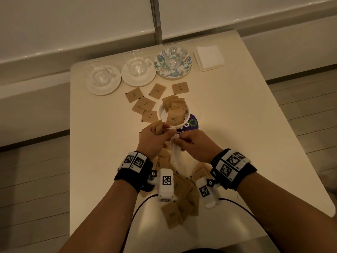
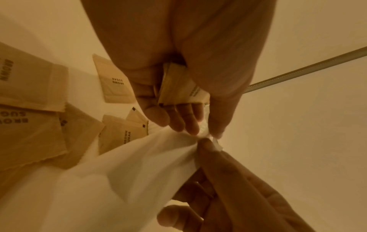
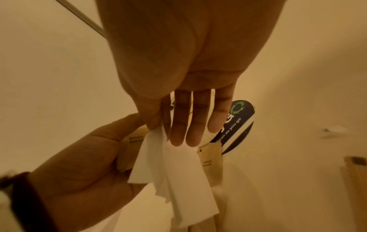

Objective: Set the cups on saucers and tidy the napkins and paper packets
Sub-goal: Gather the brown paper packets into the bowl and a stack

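— What is sitting on the cream desk [image 1: 228, 114]?
— Three glass cups [image 1: 137, 65] are standing on saucers [image 1: 103, 88] at the far edge, beside a napkin stack [image 1: 208, 58]. Brown sugar packets [image 1: 145, 104] are lying loose around a white bowl [image 1: 161, 114] holding more.
— And the hands?
— The left hand [image 1: 152, 138] is gripping a bunch of packets [image 2: 178, 84], fingers [image 2: 184, 119] curled round them. The right hand [image 1: 196, 146] is pinching a white napkin [image 3: 172, 172] that is hanging between both hands, above the desk.
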Available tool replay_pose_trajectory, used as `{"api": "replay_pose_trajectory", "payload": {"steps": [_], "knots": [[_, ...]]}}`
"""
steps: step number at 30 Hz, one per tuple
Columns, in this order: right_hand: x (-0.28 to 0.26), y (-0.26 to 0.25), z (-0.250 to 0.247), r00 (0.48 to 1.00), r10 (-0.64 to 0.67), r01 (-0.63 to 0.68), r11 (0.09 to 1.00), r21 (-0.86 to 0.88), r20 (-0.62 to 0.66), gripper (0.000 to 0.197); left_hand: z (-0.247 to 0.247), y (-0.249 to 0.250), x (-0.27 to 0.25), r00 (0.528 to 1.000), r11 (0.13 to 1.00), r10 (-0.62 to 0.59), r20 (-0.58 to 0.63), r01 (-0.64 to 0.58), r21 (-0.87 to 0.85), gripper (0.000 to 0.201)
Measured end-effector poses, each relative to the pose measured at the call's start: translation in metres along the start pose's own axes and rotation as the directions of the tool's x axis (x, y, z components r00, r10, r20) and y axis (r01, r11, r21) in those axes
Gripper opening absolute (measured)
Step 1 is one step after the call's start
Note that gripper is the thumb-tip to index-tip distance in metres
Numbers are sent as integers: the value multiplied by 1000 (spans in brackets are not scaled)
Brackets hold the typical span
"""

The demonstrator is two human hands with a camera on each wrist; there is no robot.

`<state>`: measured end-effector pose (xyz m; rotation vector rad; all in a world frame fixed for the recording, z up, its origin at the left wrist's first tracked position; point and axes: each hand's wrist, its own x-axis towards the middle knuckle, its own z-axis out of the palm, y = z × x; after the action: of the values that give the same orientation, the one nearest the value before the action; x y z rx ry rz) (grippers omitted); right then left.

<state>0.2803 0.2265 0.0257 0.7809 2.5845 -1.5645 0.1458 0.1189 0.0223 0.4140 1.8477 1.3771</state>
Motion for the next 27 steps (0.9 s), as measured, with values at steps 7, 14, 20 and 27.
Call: {"api": "replay_pose_trajectory", "payload": {"steps": [7,14,20,27], "knots": [[-1,-2,-2,997,72,-73,997,9,32,26,-5,-1,-2,1000,1000,1,22,-1,5,15],[3,-1,-9,986,126,-138,984,-116,-105,30,-11,0,-3,994,982,101,40,-106,155,19],[4,-14,-4,981,98,-124,981,-148,-168,25,1,5,-10,987,978,148,67,-156,139,20],[6,-22,0,982,115,-146,964,-221,-147,43,5,9,-10,983,974,173,66,-181,138,19]]}}
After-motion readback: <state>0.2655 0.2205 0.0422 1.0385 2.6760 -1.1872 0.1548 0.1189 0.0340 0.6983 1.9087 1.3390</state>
